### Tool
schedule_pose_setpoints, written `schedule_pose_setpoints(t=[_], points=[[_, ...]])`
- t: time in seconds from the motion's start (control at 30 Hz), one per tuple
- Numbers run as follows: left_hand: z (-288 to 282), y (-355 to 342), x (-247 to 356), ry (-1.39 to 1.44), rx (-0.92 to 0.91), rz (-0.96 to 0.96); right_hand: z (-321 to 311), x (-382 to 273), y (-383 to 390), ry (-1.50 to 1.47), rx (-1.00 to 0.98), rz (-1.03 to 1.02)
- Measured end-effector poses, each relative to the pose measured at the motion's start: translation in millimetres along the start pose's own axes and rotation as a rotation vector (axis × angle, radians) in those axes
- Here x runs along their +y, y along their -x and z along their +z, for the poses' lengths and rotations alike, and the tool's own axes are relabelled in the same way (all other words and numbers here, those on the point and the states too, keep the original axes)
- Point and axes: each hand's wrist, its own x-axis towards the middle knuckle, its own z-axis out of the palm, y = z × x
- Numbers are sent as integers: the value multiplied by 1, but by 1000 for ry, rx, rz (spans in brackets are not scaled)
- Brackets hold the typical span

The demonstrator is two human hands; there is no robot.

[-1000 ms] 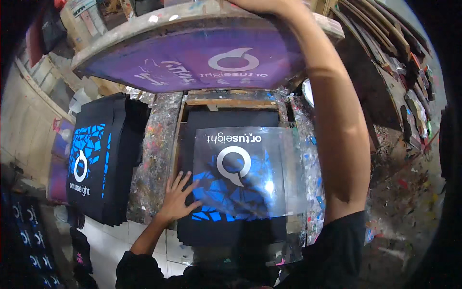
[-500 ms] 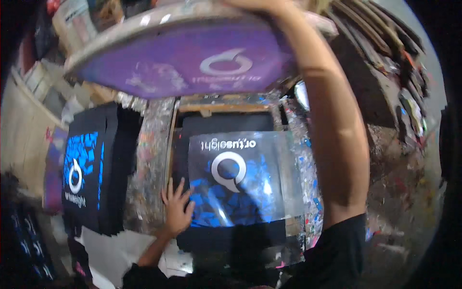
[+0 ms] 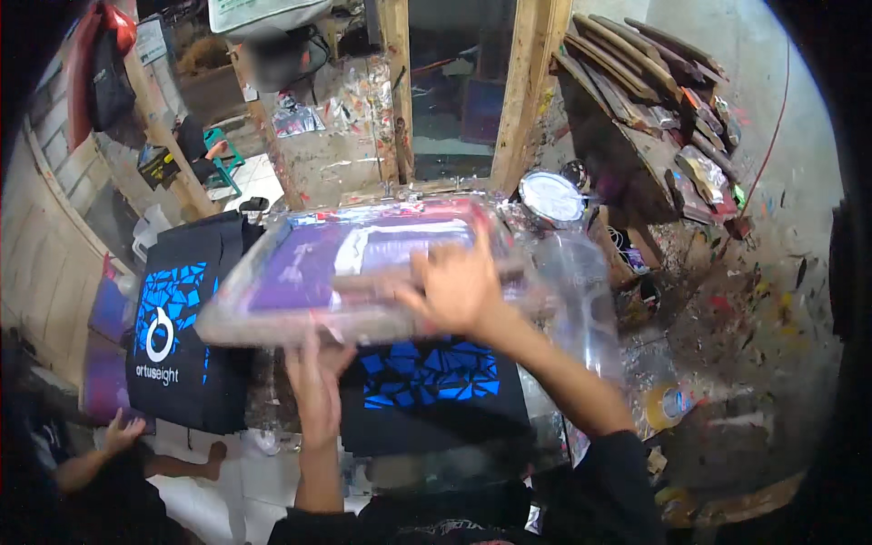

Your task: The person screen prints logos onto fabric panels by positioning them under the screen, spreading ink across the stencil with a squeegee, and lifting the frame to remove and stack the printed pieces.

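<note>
A screen printing frame [image 3: 238, 313] with a purple mesh is tilted over a black fabric piece [image 3: 436, 427] printed with blue shards. White ink [image 3: 352, 243] lies on the mesh. My right hand [image 3: 459, 286] is closed on a wooden squeegee [image 3: 363, 289] that rests on the screen. At the frame's near edge, my left hand [image 3: 315, 386] grips from below, thumb apart, fingertips at the wood. The frame hides the far part of the fabric. To the left is a stack of black printed pieces [image 3: 186, 350] bearing a blue pattern and white ring logo.
A clear plastic sheet [image 3: 577, 300] lies right of the frame, below a tub of white ink [image 3: 552, 197]. Wooden squeegees [image 3: 627, 59] lean at the back right. A jar [image 3: 666, 405] stands at the right. Another person's hand [image 3: 123, 431] shows at the lower left.
The frame has come down from its raised position. My right hand has moved from its upper edge to the squeegee; my left from beside the fabric to the frame. The clear sheet is off the print.
</note>
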Motion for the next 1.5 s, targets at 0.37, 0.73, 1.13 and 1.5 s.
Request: schedule_pose_setpoints(t=[0.37, 0.73, 1.13, 1.5], points=[[-95, 55, -105, -3, 108, -404, 143, -5, 63, -132, -109, -139], [-113, 48, -105, -401, 3, -619, 215, 76, -54, -10, -40, -22], [-108, 43, -106, -382, -1, -653, 217, 82, -42, -41, -312, -55], [-96, 41, -84, -348, 48, -631, 153, 0, 62, -126, -198, -39]])
